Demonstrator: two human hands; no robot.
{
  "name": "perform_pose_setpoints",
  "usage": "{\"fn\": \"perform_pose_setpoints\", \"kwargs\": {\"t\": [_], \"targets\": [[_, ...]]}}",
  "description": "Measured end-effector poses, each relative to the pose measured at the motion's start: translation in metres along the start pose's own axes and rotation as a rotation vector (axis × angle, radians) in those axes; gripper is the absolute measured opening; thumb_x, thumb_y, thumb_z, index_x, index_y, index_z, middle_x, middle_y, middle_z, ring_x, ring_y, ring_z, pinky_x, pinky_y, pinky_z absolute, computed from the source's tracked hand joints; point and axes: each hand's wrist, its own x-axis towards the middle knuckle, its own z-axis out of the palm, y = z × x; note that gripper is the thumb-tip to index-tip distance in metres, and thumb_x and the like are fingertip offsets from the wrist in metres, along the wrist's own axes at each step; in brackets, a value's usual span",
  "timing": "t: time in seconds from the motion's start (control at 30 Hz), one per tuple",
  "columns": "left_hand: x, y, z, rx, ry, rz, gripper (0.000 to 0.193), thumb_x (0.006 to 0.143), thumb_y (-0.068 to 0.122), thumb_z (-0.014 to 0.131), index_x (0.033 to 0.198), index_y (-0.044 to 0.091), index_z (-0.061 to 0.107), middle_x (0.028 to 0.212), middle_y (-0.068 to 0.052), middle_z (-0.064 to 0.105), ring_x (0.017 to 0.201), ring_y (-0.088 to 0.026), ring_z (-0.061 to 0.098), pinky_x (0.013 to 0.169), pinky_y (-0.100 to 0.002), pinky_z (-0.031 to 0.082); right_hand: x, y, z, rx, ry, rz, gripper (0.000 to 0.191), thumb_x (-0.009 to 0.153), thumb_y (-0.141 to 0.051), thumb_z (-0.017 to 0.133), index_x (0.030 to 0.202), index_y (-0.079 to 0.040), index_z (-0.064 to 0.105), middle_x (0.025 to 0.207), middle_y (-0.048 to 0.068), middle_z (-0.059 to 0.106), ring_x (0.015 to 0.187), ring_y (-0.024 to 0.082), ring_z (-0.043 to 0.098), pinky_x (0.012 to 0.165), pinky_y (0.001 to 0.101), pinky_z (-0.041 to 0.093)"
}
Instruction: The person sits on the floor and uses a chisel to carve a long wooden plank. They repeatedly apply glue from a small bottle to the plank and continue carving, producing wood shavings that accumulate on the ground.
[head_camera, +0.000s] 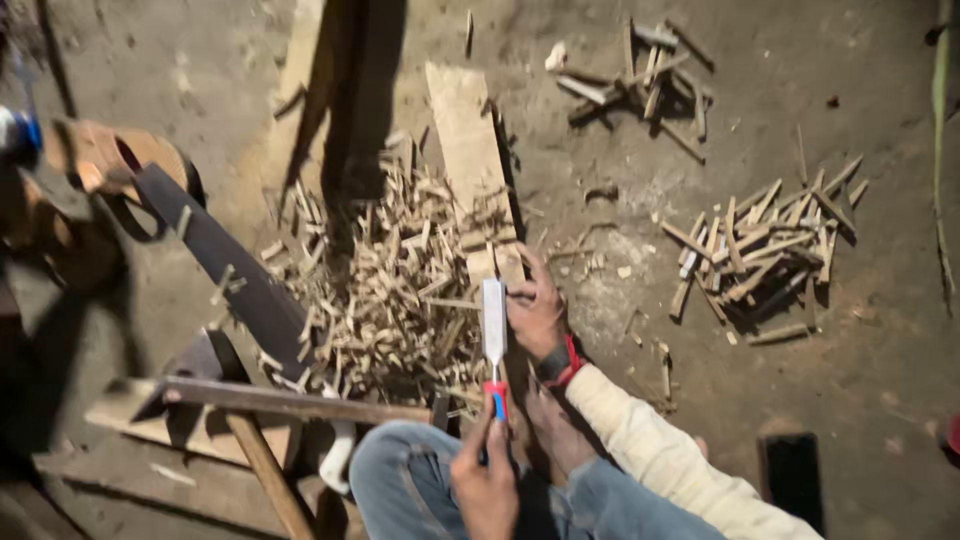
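Left hand (487, 482) grips the chisel (494, 325); right hand (537, 305) pins a half-hidden wood strip (492, 262).

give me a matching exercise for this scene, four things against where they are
Things:
1. chisel
2. handsaw
3. plank
4. stick pile

Places:
A. far right, on bare ground
B. lying to the left of the shavings heap
C. upright in front of the knees, left hand on its handle
D. running away from the right hand, toward the top

Pairs: 1-C, 2-B, 3-D, 4-A
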Motion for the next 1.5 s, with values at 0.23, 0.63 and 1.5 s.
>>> {"fn": "perform_pose_setpoints", "kwargs": {"t": [0.23, 0.63, 1.5], "targets": [[-0.001, -0.009, 0.001, 0.017, -0.002, -0.076, 0.04, 0.096, 0.01, 0.062, 0.135, 0.006, 0.068, 0.088, -0.005, 0.077, 0.077, -0.008, 0.064, 0.071, -0.025, 0.054, -0.001, -0.002, 0.001, 0.026, 0.024, -0.057, 0.08, 0.083, -0.007, 0.079, 0.153, -0.021, 0.043, 0.116, 0.006, 0.074, 0.089, 0.015, 0.077, 0.072, 0.0297, 0.063], [0.003, -0.006, 0.002, 0.014, 0.002, -0.064, 0.037, 0.096, 0.013, 0.063, 0.132, 0.005, 0.069, 0.089, -0.004, 0.078, 0.076, -0.008, 0.066, 0.069, -0.025, 0.055, 0.0, -0.006, -0.002, -0.038, 0.026, -0.037, 0.081, 0.084, -0.008, 0.079, 0.154, -0.02, 0.041, 0.103, 0.009, 0.077, 0.088, 0.012, 0.076, 0.075, 0.0294, 0.063], [0.039, 0.008, 0.011, 0.005, -0.034, -0.27, 0.038, 0.104, 0.012, 0.064, 0.139, 0.002, 0.074, 0.096, -0.025, 0.076, 0.074, -0.022, 0.056, 0.067, -0.041, 0.048, 0.005, 0.011, 0.002, 0.009, 0.021, -0.21, 0.079, 0.085, 0.0, 0.064, 0.16, -0.015, 0.044, 0.123, 0.01, 0.071, 0.088, 0.017, 0.073, 0.079, 0.0301, 0.061]]}}
